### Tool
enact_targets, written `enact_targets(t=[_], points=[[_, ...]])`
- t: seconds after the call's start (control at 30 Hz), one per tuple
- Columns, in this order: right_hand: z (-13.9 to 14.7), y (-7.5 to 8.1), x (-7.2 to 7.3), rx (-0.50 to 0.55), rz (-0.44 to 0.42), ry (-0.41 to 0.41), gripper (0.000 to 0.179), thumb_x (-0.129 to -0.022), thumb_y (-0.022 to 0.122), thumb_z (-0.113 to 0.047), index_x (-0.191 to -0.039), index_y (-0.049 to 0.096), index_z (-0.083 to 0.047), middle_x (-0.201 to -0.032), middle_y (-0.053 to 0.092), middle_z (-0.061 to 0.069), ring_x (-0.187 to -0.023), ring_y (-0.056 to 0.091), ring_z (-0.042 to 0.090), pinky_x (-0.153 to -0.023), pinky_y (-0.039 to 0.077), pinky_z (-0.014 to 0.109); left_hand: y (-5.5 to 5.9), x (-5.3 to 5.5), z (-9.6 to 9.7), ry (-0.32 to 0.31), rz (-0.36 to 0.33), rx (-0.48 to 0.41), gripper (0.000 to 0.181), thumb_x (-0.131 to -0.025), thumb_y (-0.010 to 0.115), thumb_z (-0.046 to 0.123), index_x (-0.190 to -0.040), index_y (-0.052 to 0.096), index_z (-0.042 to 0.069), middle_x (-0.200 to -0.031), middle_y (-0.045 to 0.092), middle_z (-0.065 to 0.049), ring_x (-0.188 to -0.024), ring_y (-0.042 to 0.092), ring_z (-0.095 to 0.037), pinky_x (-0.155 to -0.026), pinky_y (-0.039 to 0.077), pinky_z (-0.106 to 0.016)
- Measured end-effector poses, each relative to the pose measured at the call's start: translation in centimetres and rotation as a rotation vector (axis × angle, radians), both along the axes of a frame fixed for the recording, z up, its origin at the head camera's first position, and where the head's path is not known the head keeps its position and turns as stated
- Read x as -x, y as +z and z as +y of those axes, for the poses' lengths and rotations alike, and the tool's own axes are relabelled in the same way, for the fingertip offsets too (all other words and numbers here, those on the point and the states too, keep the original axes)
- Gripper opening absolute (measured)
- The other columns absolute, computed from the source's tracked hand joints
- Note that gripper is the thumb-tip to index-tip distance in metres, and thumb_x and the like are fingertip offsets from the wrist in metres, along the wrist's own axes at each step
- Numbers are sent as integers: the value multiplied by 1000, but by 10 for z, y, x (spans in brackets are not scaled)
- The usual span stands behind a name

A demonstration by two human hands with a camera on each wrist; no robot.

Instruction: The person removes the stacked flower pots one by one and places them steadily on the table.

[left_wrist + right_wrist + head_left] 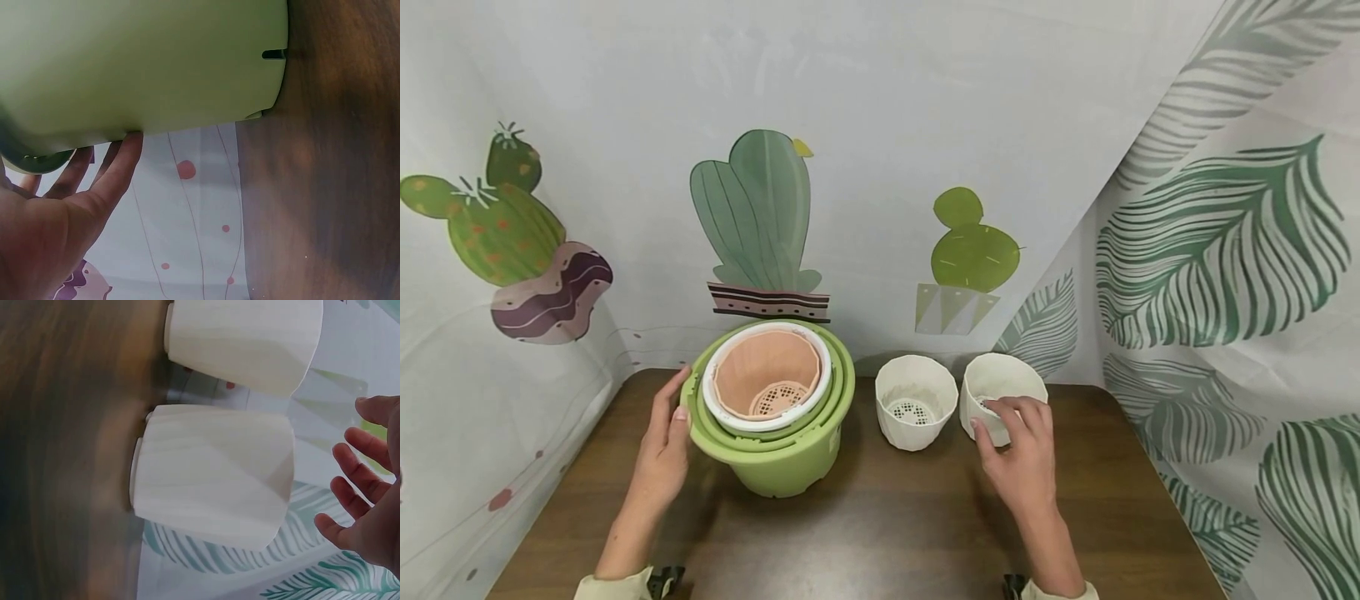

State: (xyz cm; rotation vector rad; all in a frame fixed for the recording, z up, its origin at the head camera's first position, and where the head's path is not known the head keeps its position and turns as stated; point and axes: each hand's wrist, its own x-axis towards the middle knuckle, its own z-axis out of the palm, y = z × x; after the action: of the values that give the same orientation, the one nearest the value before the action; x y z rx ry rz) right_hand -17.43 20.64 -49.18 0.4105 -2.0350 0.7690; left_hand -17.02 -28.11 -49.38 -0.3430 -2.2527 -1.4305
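Note:
On the left stands a stack of nested flower pots: a large green pot (786, 467) outside, a white-rimmed pot (823, 358) within it and a peach pot (767, 362) with a grid bottom innermost. My left hand (664, 446) touches the green pot's left side at the rim; in the left wrist view its extended fingers (128, 156) rest against the outer wall. Two white faceted pots stand upright to the right, a left one (916, 429) and a right one (1003, 371). Over the near rim of the right one hovers my right hand (1022, 458), fingers spread and apart from the pot in the right wrist view.
All the pots stand on a brown wooden table (880, 542), toward its back edge. Behind it hangs a pale cloth (880, 100) printed with cacti and leaves, close to the pots. The two white pots sit side by side with a narrow gap.

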Motion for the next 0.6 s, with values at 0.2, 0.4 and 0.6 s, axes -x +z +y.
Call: enact_targets(t=[0.2, 0.4, 0.6], points=[[-9, 4, -1, -4, 0, 23, 24, -82, 83, -10, -103, 79, 0, -101, 69, 14, -104, 56, 43, -96, 39, 51, 0, 0, 1, 0, -1, -2, 53, -116, 34, 11, -168, 29, 17, -171, 31, -13, -148, 35, 0, -111, 32, -7], [-18, 10, -2, -6, 22, 52, 25, -82, 85, -10, -105, 79, -3, -103, 69, 12, -105, 57, 41, -95, 40, 50, 0, 0, 1, -3, 0, -6, 53, -116, 34, 10, -168, 29, 17, -171, 31, -13, -148, 35, -1, -111, 32, -7], [-28, 16, -3, 3, 36, 80, 24, -81, 85, -9, -104, 79, -4, -104, 69, 12, -104, 57, 40, -95, 40, 48, 0, -1, 1, -4, -2, -9, 53, -116, 34, 10, -168, 29, 17, -171, 30, -13, -148, 35, -1, -110, 32, -7]])
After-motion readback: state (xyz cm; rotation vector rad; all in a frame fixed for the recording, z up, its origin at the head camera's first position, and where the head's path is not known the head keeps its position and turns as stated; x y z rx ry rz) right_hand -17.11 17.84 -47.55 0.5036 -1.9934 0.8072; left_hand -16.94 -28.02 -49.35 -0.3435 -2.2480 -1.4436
